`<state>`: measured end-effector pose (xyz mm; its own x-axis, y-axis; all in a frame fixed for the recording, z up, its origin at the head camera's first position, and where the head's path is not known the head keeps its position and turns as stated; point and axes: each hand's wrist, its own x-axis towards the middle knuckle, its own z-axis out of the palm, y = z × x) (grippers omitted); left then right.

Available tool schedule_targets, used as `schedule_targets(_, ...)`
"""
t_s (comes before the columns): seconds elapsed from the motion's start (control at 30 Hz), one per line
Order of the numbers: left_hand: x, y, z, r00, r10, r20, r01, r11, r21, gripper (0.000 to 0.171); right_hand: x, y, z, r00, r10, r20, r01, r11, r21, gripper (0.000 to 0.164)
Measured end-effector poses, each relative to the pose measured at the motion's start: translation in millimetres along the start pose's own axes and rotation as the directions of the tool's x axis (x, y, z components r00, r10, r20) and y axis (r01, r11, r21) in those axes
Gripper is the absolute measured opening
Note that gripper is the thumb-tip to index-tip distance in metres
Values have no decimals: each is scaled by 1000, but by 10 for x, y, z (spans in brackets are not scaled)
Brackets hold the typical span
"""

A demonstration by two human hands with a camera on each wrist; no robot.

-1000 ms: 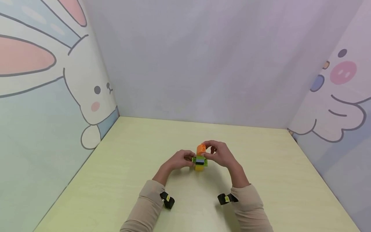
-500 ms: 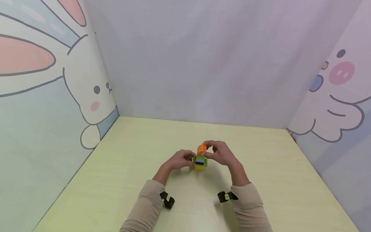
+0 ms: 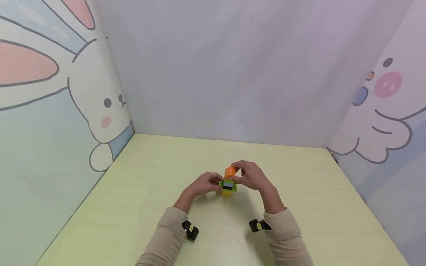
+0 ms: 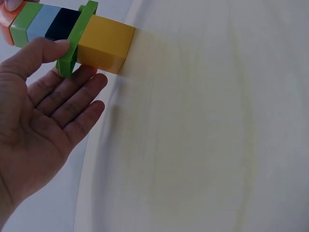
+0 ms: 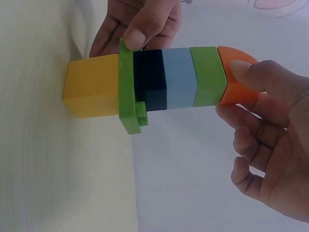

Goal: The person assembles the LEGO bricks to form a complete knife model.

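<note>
A tower of toy building bricks stands upright on the table between the hands. Its base is a yellow brick (image 5: 91,89), with a wider green plate (image 5: 126,92) above. Over the plate come a black brick (image 5: 150,79), a light blue brick (image 5: 179,77) and a green brick (image 5: 208,75). A curved orange brick (image 3: 229,172) is at the top, against the green one. My left hand (image 3: 205,183) pinches the green plate's left end, its other fingers extended near the yellow brick. With thumb and forefinger, my right hand (image 3: 251,176) pinches the orange brick; its remaining fingers curl loosely.
The pale yellow table (image 3: 159,159) reaches back to a plain grey cloth wall (image 3: 216,74). Side panels carry a cartoon rabbit (image 3: 96,88) on the left and a cartoon pig (image 3: 387,85) on the right. A black wrist strap (image 3: 190,231) sits at the left cuff.
The orange brick tilted slightly in my right hand, then came down straighter over the tower. My left hand keeps its hold on the plate. The head view has shifted a little.
</note>
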<state>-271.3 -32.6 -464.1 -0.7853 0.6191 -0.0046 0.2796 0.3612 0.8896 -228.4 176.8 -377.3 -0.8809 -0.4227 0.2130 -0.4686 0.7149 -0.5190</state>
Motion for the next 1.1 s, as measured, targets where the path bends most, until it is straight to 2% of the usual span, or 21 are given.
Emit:
schedule_targets(0.13,-13,-6,1,1000,-3,6,3,1000,-6,28,-16,31,38,1000,8,-3,-8,999,43,30)
schedule_targets(0.4,12,-24,18,1000,0,2,0,1000,-18,29,-48,134,105,999,-24,-49,30,991,127,31)
schedule_targets(0.57,29,-44,27,1000,5,6,-5,999,-44,31,-73,177,151,998,-7,-70,21,981,193,33)
schedule_targets(0.8,1,-12,-3,1000,-5,7,5,999,-36,28,-82,217,230,994,3,-113,27,964,265,35)
schedule_targets(0.93,5,-31,-9,1000,-6,13,7,999,-40,27,-96,253,296,988,20,-151,27,952,304,39)
schedule_targets(1.1,19,-70,-30,999,26,32,-25,999,-47,28,-88,302,390,975,50,-216,24,944,328,42)
